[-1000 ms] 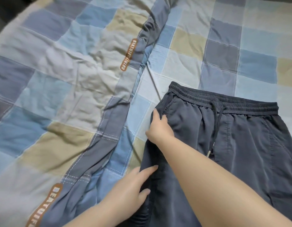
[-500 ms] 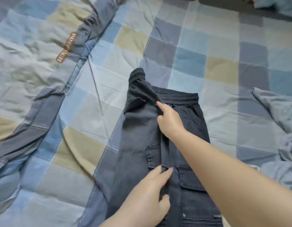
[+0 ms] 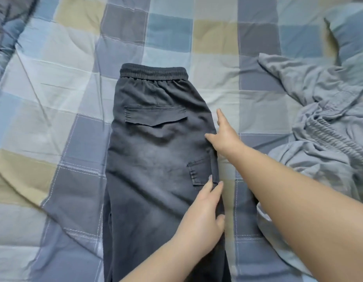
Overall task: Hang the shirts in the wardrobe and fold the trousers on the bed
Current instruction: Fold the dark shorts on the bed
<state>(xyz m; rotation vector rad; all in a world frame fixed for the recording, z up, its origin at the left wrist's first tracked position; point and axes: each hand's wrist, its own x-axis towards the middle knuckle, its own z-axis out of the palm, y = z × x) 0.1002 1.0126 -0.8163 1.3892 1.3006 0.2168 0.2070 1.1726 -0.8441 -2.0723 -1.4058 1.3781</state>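
- Bed [image 3: 168, 43]: covered by a checked quilt in blue, grey and tan; it serves as the flat working surface for folding.
- Dark trousers [image 3: 154, 159]: lying in the middle of the bed, already doubled lengthwise, one leg over the other, waistband away from the person and back pocket uppermost. The lower legs run out of view at the bottom edge. Judged stage: the long fold is laid and is being smoothed before any crosswise fold.
- Grey garment [image 3: 323, 127]: crumpled on the bed, apart from the trousers on their right; an elastic waistband shows, so probably another pair awaiting folding.
- Left hand [image 3: 201, 218]: fingers straight and released, pressing flat on the trousers' right edge beside the side pocket, apparently to pin the layers together.
- Right hand [image 3: 224, 137]: fingers extended and spread, grasping nothing, resting at the same edge nearer the waistband, apparently aligning the seam.
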